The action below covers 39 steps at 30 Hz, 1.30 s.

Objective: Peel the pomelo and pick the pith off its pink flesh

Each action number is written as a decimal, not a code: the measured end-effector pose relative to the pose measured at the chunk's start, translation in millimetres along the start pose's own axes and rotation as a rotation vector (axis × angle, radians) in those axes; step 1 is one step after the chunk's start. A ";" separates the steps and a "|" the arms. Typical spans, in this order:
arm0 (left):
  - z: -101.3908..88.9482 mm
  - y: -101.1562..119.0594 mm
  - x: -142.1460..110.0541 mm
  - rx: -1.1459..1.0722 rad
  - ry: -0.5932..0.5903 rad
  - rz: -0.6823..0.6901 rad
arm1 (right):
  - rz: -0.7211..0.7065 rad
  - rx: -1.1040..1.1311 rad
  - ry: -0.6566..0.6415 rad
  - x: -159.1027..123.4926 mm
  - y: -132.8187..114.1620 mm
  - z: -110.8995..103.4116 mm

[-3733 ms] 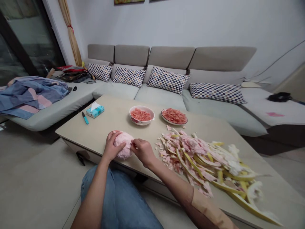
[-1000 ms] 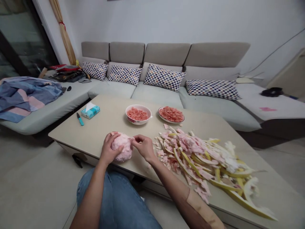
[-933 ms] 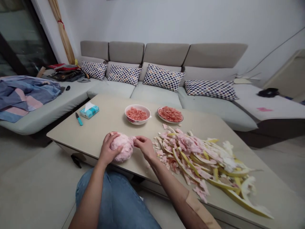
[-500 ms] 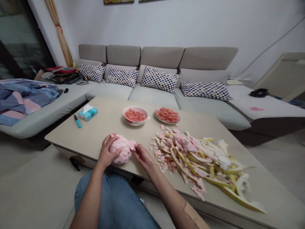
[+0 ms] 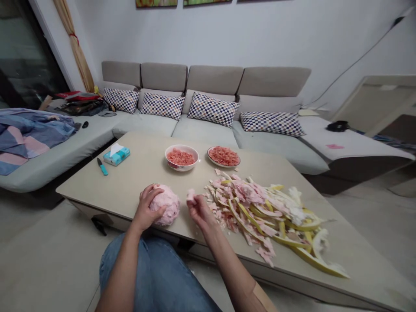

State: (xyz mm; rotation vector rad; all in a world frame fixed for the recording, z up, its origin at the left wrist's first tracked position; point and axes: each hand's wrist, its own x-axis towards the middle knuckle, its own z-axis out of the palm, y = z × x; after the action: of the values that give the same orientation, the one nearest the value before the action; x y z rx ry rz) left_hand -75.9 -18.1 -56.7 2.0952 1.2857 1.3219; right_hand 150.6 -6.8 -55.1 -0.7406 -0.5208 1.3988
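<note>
A round, pink peeled pomelo [image 5: 167, 205] rests at the table's near edge. My left hand [image 5: 148, 206] is wrapped round its left side, thumb in front and fingers over the top. Just right of the fruit, my right hand [image 5: 200, 212] pinches a small piece of pink pith [image 5: 191, 194], apart from the pomelo. To the right of that hand lies a large heap of yellow-green rind strips and pink pith scraps [image 5: 256, 208]. Behind the hands stand a white bowl [image 5: 182, 168] and a dark-rimmed plate [image 5: 224, 165], both filled with reddish pomelo flesh.
On the left of the cream table [image 5: 139, 149] are a blue tissue pack [image 5: 117, 157] and a small turquoise-handled knife [image 5: 102, 167]. A grey sofa [image 5: 201, 134] with checked cushions runs behind the table. Clothes [image 5: 35, 132] lie on its left section.
The pith flap that my right hand held on the pomelo has come off. That hand has moved slightly right and up with the piece. The left hand still grips the fruit.
</note>
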 end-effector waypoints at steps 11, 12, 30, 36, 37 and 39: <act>5.0 -3.2 -2.8 0.030 0.040 -0.018 | -0.692 -1.042 0.524 -27.3 -180.2 -80.4; 5.7 -3.9 -3.0 0.034 0.050 -0.012 | -0.739 -1.163 0.540 -25.4 -185.0 -89.5; 10.2 -7.8 -6.8 0.126 0.104 -0.056 | -0.884 -1.781 0.188 -8.2 -145.4 -133.5; 8.8 -10.0 -7.3 0.123 0.104 -0.044 | -0.790 -1.981 0.209 15.6 -137.8 -140.6; 8.5 -9.7 -7.5 0.122 0.102 -0.045 | -0.770 -1.979 0.225 22.2 -142.8 -146.1; 8.0 -8.8 -7.7 0.121 0.093 -0.051 | -0.722 -1.966 0.243 34.2 -155.5 -157.8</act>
State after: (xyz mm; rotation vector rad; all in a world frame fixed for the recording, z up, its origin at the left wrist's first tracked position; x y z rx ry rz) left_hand -74.7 -18.6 -70.8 2.0870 1.4822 1.3654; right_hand 374.6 0.6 -51.8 -1.8856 -1.7442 -0.3064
